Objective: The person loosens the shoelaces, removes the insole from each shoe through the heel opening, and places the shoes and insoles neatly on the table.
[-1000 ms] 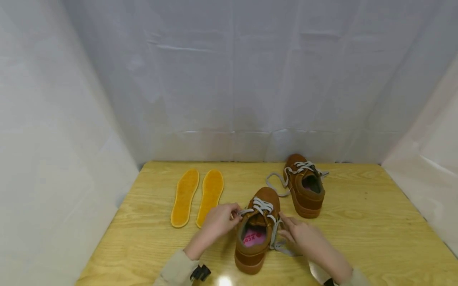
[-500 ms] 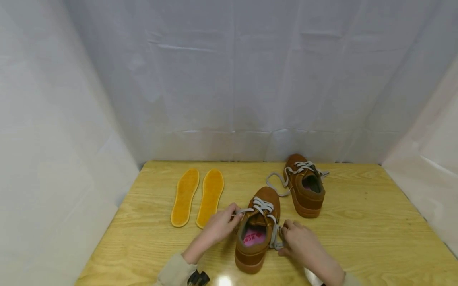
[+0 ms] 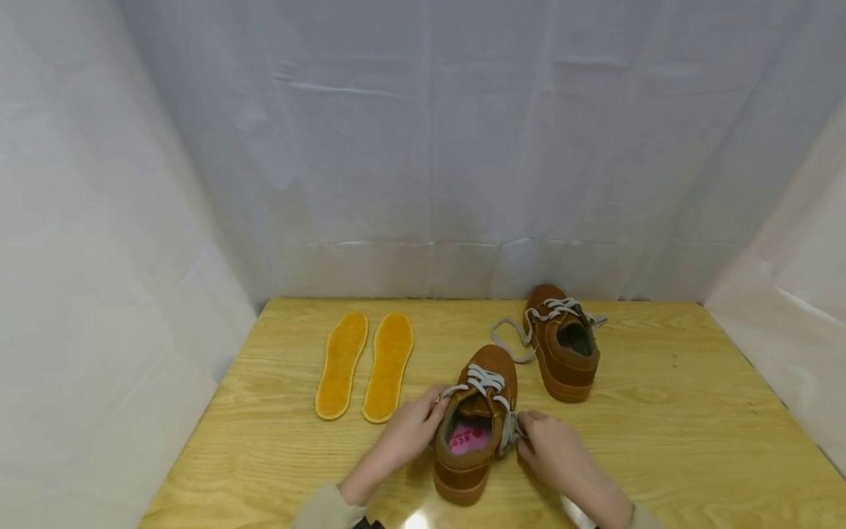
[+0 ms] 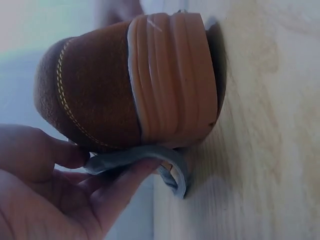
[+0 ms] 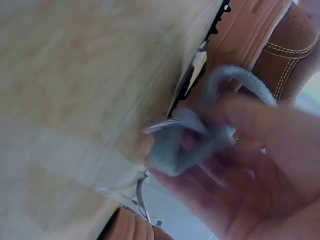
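Observation:
A brown suede shoe (image 3: 463, 477) stands on the table, toe pointing away, with a pink insole (image 3: 471, 438) inside. At its left side my left hand (image 3: 411, 425) pinches one end of the grey shoelace (image 4: 125, 156), which loops past the fingertips in the left wrist view. On the other side my right hand (image 3: 555, 448) has its fingers curled round the opposite end of the shoelace (image 5: 170, 155). That bunched lace and the hand are blurred in the right wrist view. White-grey lacing (image 3: 485, 378) crosses the tongue.
A second brown shoe (image 3: 573, 375) stands farther back on the right, its loose lace (image 3: 502, 334) trailing left. Two yellow insoles (image 3: 342, 364) lie side by side on the left. White sheeting (image 3: 423, 147) surrounds the wooden table (image 3: 661, 426).
My right hand has gone from loosely extended fingers to curling round the lace, gathering its trailing end off the table. My left hand has lowered slightly along the shoe's side. The shoe stays put.

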